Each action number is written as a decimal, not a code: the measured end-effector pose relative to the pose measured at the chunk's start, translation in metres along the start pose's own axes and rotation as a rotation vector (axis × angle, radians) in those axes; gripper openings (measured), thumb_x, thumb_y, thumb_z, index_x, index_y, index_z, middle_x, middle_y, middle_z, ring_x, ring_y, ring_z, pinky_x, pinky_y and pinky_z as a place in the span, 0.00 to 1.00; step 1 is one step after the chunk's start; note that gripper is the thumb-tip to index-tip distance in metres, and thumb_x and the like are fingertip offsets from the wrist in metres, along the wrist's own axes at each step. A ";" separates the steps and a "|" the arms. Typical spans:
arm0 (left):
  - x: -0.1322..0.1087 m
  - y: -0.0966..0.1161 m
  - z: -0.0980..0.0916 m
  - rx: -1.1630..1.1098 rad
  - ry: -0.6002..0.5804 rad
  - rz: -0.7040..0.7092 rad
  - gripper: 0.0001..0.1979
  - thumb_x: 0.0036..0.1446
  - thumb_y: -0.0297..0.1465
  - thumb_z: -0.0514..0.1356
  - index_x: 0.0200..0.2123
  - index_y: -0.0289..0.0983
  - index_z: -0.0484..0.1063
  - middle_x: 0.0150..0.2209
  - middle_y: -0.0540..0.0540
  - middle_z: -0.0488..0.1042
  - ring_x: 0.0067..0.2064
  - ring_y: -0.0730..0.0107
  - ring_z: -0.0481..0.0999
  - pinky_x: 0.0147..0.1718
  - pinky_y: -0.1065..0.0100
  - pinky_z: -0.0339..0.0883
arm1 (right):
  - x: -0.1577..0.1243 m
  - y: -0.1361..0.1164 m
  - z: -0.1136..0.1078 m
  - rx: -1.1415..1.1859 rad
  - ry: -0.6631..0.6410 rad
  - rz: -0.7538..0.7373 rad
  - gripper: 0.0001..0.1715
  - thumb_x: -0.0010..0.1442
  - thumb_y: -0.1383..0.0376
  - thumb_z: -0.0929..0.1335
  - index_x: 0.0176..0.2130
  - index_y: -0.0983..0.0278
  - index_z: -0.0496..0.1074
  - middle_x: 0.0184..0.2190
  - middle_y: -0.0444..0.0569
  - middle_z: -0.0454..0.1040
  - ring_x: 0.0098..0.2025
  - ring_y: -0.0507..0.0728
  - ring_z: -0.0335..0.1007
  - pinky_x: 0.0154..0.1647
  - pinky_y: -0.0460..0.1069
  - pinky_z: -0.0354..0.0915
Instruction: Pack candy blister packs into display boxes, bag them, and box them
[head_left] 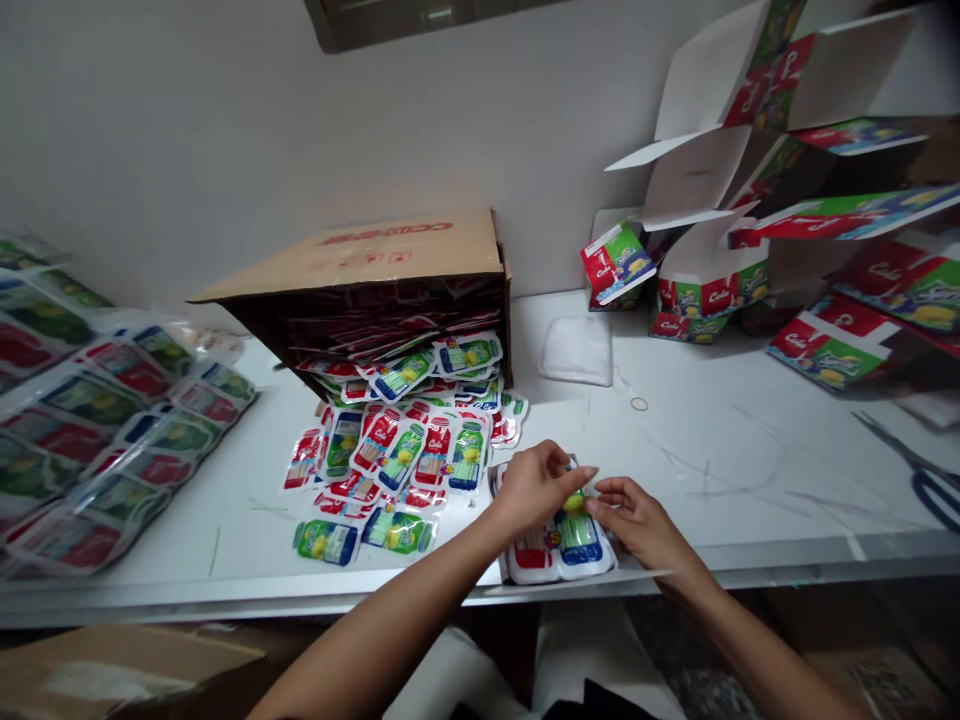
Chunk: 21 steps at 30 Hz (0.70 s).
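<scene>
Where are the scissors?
In the head view, the scissors lie on the white table near the picture's right edge, just in front of the red-and-green boxes and well right of the right hand.

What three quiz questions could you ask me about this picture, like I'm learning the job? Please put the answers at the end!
1. The person's bare left hand and bare right hand are at some glossy red and green plastic packets. Which hand is nearer the big brown cardboard box?

2. True or false: the brown cardboard box is sealed shut.

3. Which tool lies toward the right end of the smooth white tabletop?
A) a yellow wooden ruler
B) blue-handled metal scissors
C) a red plastic hammer

Key:
1. The left hand.
2. False: its front is open, and more packets spill out.
3. B.
</scene>
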<state>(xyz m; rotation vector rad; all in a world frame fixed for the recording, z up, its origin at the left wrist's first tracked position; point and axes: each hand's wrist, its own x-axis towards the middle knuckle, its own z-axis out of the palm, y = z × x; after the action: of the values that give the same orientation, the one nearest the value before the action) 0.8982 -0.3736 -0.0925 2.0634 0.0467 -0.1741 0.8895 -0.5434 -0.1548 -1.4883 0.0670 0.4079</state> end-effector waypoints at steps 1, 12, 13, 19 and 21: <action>0.006 0.001 0.008 -0.117 -0.023 -0.132 0.10 0.49 0.36 0.65 0.28 0.35 0.71 0.22 0.49 0.73 0.25 0.69 0.73 0.26 0.69 0.68 | -0.001 -0.001 -0.001 -0.001 -0.008 0.008 0.29 0.45 0.47 0.74 0.39 0.63 0.67 0.32 0.44 0.71 0.30 0.54 0.71 0.30 0.49 0.67; 0.015 0.004 0.033 -0.540 0.055 -0.495 0.15 0.52 0.29 0.66 0.24 0.37 0.59 0.13 0.57 0.64 0.15 0.76 0.68 0.19 0.71 0.70 | -0.005 0.008 -0.003 -0.050 -0.059 -0.017 0.28 0.48 0.51 0.73 0.42 0.60 0.62 0.31 0.39 0.63 0.21 0.46 0.58 0.21 0.44 0.56; 0.015 0.004 0.034 -0.552 0.077 -0.497 0.16 0.51 0.29 0.66 0.25 0.37 0.59 0.14 0.57 0.64 0.15 0.77 0.68 0.18 0.72 0.70 | -0.004 0.008 -0.004 -0.064 -0.066 -0.027 0.28 0.48 0.52 0.73 0.43 0.60 0.61 0.31 0.38 0.63 0.21 0.46 0.58 0.21 0.44 0.56; 0.014 0.006 0.036 -0.538 0.069 -0.501 0.14 0.54 0.30 0.64 0.24 0.36 0.60 0.14 0.55 0.66 0.15 0.76 0.69 0.19 0.72 0.69 | -0.003 0.006 -0.012 -0.088 -0.111 -0.010 0.30 0.47 0.55 0.73 0.45 0.59 0.60 0.34 0.39 0.63 0.21 0.46 0.59 0.21 0.44 0.58; 0.014 0.005 0.036 -0.496 0.033 -0.500 0.13 0.54 0.30 0.63 0.24 0.37 0.61 0.13 0.53 0.67 0.15 0.72 0.70 0.19 0.71 0.68 | -0.004 0.006 -0.014 -0.086 -0.125 0.006 0.31 0.46 0.54 0.73 0.46 0.59 0.60 0.36 0.40 0.63 0.21 0.46 0.60 0.21 0.45 0.58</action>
<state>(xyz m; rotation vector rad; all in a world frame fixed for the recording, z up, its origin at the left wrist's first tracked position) 0.9085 -0.4077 -0.1072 1.5255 0.5725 -0.3932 0.8864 -0.5576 -0.1606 -1.5446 -0.0459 0.5127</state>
